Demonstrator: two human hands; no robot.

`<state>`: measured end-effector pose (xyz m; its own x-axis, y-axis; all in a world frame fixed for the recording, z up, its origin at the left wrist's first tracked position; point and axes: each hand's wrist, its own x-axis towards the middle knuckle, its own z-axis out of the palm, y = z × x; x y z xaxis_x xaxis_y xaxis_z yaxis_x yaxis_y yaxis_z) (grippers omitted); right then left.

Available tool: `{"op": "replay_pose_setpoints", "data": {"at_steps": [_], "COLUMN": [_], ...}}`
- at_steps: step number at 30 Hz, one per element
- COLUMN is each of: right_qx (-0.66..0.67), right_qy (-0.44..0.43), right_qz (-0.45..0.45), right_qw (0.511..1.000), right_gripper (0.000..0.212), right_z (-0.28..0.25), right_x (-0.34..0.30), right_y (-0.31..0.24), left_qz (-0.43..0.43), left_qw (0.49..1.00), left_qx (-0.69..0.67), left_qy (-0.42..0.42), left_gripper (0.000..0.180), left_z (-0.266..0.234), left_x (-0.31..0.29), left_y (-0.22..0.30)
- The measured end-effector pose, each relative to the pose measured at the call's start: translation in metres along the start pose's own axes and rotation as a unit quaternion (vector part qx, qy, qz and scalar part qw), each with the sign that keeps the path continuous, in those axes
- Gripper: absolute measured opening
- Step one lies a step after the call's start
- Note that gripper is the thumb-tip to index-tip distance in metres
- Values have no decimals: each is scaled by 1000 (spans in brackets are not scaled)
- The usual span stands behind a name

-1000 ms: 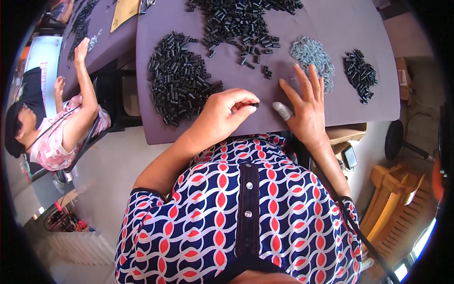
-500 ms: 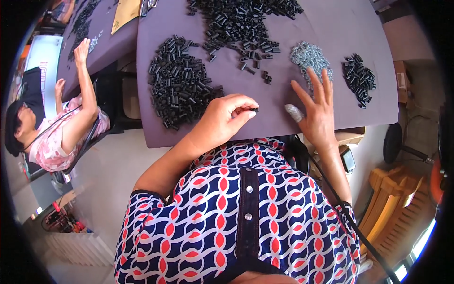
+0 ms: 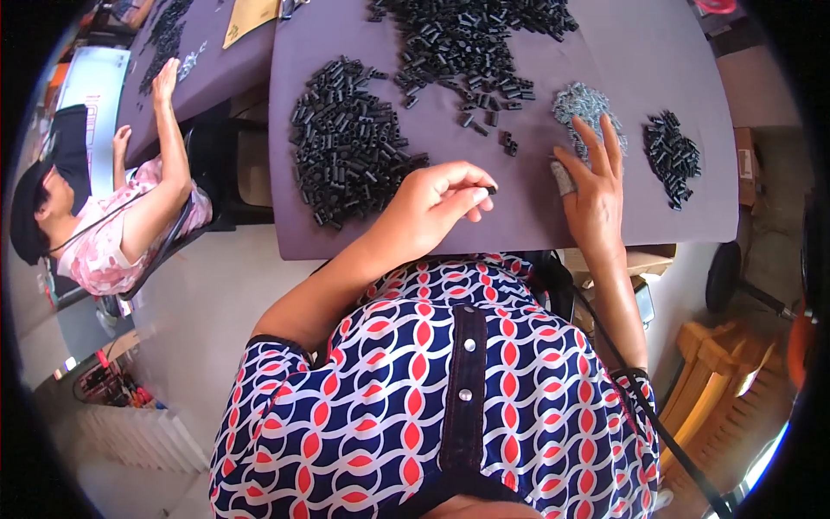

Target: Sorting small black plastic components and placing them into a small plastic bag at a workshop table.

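My left hand is closed, thumb and fingertips pinched on a small black plastic tube over the table's near edge. Only one end of that tube shows. To its right, my right hand lies over the near side of a pile of small silvery metal parts. Its fingers are apart, two of them stretched onto the pile, and a grey wrap covers the thumb. No part shows between those fingers. Close by my left hand is a large heap of black tubes.
A bigger heap of black pieces spreads across the far side of the table. A small black pile sits at the right. Another person works at a neighbouring table on the left. A yellow wooden chair stands at lower right.
The whole view has shifted a little, so the table sits further right. My right hand's index finger and thumb have drawn closer together by the metal pile. My left hand keeps its pinch.
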<state>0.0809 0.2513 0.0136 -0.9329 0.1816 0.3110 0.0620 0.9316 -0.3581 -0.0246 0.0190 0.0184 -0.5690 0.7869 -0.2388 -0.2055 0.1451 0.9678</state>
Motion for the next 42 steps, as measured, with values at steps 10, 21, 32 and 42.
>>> {"op": "replay_pose_setpoints", "data": {"at_steps": [10, 21, 32, 42], "right_qx": [-63, 337, 701, 452], "right_qy": [-31, -143, -299, -264], "right_qz": [-27, 68, 217, 146], "right_qw": [997, 928, 610, 839], "right_gripper": [35, 26, 20, 21], "right_z": [3, -4, 3, -11], "right_x": [9, 5, -8, -4], "right_y": [-6, -53, -33, -58], "left_qz": [-18, 10, -33, 17], "left_qw": [994, 998, 983, 996], "left_qx": [-110, -56, -140, -83], "left_qy": [-10, 36, -115, -2], "left_gripper": [17, 18, 16, 20], "left_z": [-9, 6, 6, 10], "left_x": [-2, -3, -15, -25], "left_y": [-2, 0, -8, -11]}}
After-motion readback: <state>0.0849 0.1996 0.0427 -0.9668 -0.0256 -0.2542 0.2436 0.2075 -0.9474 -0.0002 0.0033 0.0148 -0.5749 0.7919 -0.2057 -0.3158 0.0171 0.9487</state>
